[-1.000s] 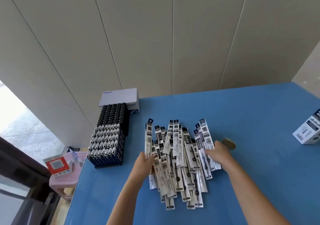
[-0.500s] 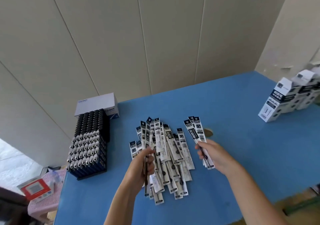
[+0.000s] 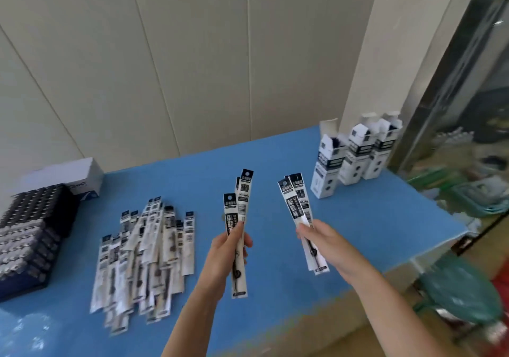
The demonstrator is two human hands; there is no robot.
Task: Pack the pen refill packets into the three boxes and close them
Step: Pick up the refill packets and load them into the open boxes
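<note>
Now left hand point(image 3: 225, 249) clenched round few refill packets point(image 3: 239, 219), right hand point(image 3: 325, 239) gripping two more point(image 3: 301, 213), both right of packet pile point(image 3: 143, 249); three open boxes point(image 3: 351, 164) farther right.

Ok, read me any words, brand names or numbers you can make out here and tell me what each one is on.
"CHNT": likely, though blurred, on the white box at the back left of the blue table.
Packets in the left hand: large characters and a barcode, too blurred to read.
Packets in the right hand: the same, unreadable.
Three open boxes: dark label bands, too small to read.
Packet pile: unreadable.
</note>
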